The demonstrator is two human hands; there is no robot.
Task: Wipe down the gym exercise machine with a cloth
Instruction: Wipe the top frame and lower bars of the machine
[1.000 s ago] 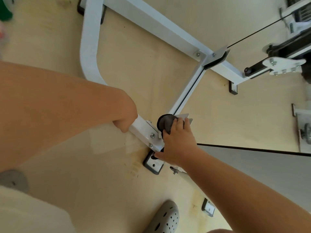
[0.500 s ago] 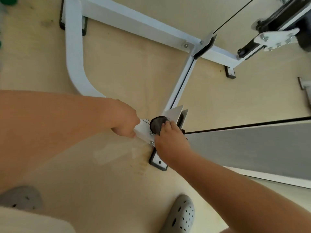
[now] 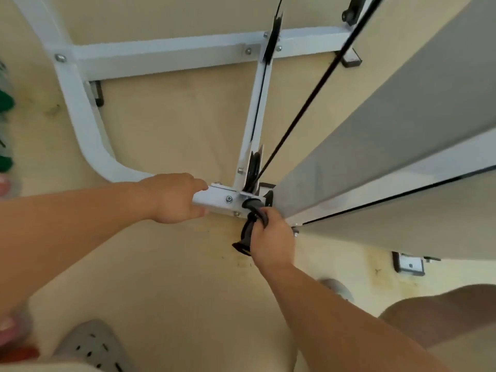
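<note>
Left hand [image 3: 174, 198] still clamped on white frame tube [image 3: 214, 201] of the floor-level machine base, no shift. Right hand [image 3: 272, 241] now pulled back off the pulley [image 3: 253, 167], fist closed on dark cloth [image 3: 251, 224], cloth touching the bracket end. View swung; grey clog [image 3: 91, 347] lower left.

Bare forearms, no sleeves; grey perforated clog [image 3: 94, 347] on foot.

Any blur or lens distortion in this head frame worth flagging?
Head view: wide-angle bending curves the white frame; motion blur smears the grey panel and left-edge clutter; both hands, left and right, stay fairly sharp; lighting soft, no glare.
</note>
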